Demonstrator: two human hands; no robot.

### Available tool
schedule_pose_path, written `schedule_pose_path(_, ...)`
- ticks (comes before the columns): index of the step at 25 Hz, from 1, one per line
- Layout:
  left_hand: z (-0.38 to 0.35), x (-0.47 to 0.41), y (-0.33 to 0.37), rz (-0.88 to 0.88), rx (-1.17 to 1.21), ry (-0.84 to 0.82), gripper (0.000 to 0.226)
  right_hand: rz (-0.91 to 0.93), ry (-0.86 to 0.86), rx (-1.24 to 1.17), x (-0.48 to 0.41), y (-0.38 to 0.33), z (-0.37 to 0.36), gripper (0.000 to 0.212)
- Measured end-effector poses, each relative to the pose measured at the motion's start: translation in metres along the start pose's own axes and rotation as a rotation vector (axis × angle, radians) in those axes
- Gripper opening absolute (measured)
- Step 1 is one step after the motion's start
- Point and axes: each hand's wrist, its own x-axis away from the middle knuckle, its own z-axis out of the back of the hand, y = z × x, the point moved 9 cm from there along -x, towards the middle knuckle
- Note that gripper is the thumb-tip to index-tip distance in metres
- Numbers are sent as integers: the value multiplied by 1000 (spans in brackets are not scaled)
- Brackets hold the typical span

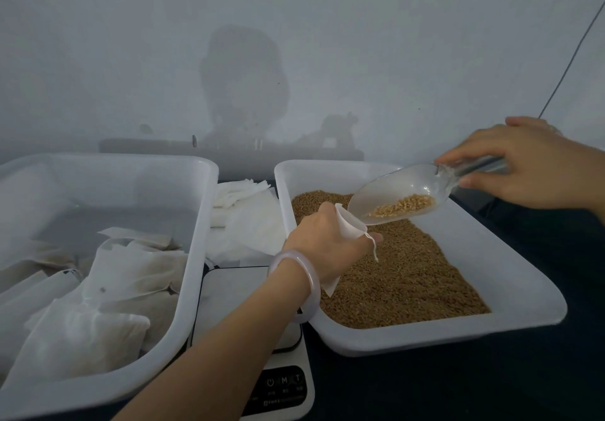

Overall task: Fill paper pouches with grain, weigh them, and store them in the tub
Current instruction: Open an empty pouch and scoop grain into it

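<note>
On the left stands a white tub holding filled pouches. Right of it a tray lies spread with grain, and a scale sits between the 2. Over the grain, the right hand grips a clear scoop by its handle, its lip at the open pouch that the left hand holds curled around it.

Golden-brown loose grain against a white rectangular plastic tray; clear plastic scoop; plain white paper pouches in a frosted white plastic tub; pale lilac round bangle; counter dark, possibly navy.
</note>
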Motion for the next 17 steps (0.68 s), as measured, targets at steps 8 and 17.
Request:
schedule_pose_path(8, -4, -3, 0, 13, -8, -23, 61, 45, 59, 138, -8, -23, 10, 34)
schedule_pose_path(17, 3, 0, -4, 13, 52, 44, 48, -160, -49, -223, -2, 19, -27, 39)
